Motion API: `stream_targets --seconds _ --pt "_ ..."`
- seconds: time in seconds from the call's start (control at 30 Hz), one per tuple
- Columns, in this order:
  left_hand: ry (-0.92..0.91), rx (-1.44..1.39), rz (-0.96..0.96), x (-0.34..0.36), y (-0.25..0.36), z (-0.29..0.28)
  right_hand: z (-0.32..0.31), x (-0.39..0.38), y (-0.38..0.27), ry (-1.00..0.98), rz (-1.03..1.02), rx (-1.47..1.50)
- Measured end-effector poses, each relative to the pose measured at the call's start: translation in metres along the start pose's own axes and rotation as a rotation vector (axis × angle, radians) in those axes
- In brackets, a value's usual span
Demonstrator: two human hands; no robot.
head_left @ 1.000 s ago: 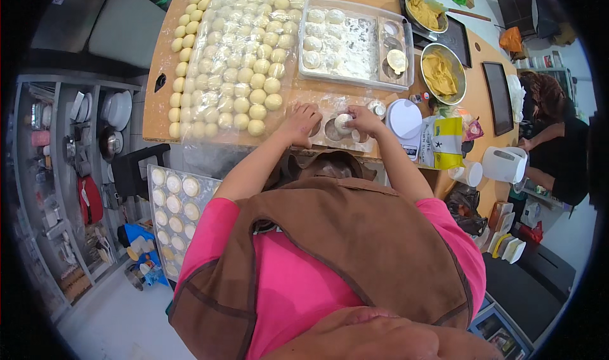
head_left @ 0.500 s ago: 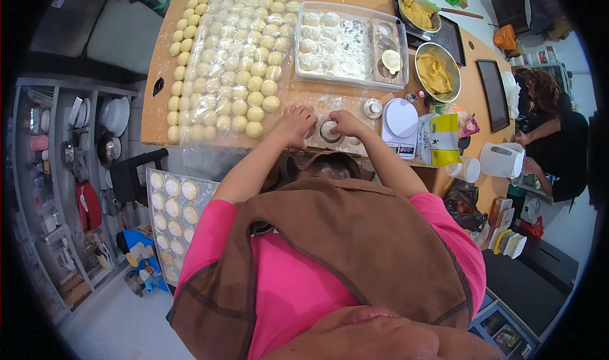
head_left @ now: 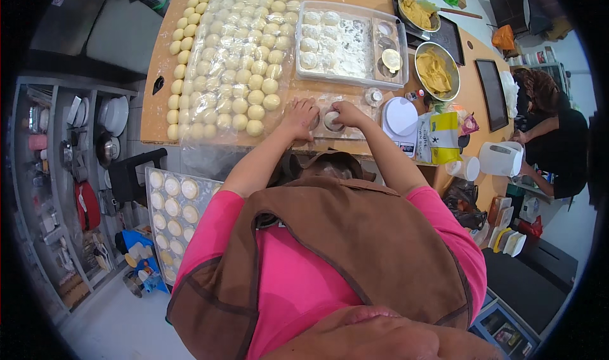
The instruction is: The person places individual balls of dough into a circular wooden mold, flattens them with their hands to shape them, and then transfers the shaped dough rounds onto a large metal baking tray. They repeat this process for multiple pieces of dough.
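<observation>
At the near edge of the wooden table point(head_left: 166, 100), my right hand point(head_left: 348, 114) pinches the edge of a small, pale, floured dough round point(head_left: 332, 121). Just left of it, my left hand point(head_left: 299, 117) lies palm down with its fingers stretched out. Something pale shows beside that palm, mostly covered, and I cannot make out what it is. Rows of yellow dough balls point(head_left: 271, 102) fill the table's left side, many of them beneath a clear plastic sheet point(head_left: 209, 74). Beyond my hands stands a clear plastic tray point(head_left: 342, 82) with floured balls point(head_left: 309, 45) and loose flour.
Right of my hands stand a small jar point(head_left: 373, 96), a white kitchen scale point(head_left: 400, 117) and a yellow-and-white bag point(head_left: 442, 138). Metal bowls of yellow filling point(head_left: 435, 73) sit farther back. A tray of pale rounds point(head_left: 171, 206) is at my left. Another person point(head_left: 555, 138) works at far right.
Both hands have shifted slightly away from my body. The dough round in my right hand has moved the same way and looks turned.
</observation>
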State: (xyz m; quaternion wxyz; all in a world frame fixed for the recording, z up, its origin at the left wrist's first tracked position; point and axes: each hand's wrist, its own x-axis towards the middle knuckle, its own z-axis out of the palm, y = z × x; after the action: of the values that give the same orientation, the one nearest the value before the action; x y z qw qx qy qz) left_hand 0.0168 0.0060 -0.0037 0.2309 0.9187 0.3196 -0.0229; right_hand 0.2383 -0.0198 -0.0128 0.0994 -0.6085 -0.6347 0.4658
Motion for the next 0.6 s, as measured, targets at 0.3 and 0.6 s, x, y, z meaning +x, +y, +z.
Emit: stream_targets --seconds 0.3,0.6 --pt "0.005 0.012 -0.025 -0.001 -0.003 0.002 -0.057 -0.041 0.002 0.670 0.001 -0.493" --pt "-0.051 -0.001 -0.014 0.005 -0.003 -0.006 -0.062 -0.054 0.037 0.603 0.240 -0.492"
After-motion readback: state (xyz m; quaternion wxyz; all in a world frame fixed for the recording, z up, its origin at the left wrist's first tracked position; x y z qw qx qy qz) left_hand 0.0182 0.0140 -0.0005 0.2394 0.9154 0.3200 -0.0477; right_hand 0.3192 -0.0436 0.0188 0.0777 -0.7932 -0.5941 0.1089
